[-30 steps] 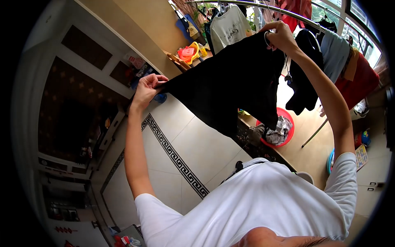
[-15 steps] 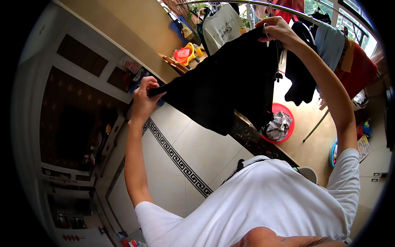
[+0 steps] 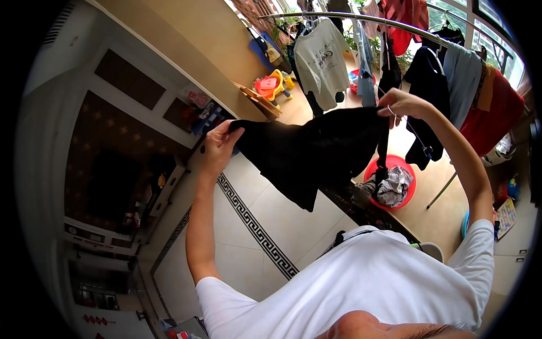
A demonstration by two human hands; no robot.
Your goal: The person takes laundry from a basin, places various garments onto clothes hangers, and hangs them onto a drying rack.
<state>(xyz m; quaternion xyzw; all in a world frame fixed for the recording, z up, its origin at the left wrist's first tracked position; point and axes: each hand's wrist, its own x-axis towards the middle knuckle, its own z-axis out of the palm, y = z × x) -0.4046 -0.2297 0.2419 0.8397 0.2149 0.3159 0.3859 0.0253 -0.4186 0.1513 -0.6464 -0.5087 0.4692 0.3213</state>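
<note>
The left hand [image 3: 220, 148] pinches one upper corner of the black garment [image 3: 316, 150], which hangs spread between both hands above the tiled floor [image 3: 243, 254]. The right hand [image 3: 403, 107] grips the opposite corner together with a hanger [image 3: 415, 133]. Beyond the garment, a red basin [image 3: 412, 189] holds grey cloth [image 3: 393, 186]; farther right, clothes hang from a rail [image 3: 389, 22].

Black garment [image 3: 316, 147], red basin [image 3: 411, 189].

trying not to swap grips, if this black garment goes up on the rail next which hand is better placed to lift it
Right, I'd judge: the right hand grips the black garment with what looks like a hanger, nearer the rail. The left hand holds the opposite end, farther away.
</note>
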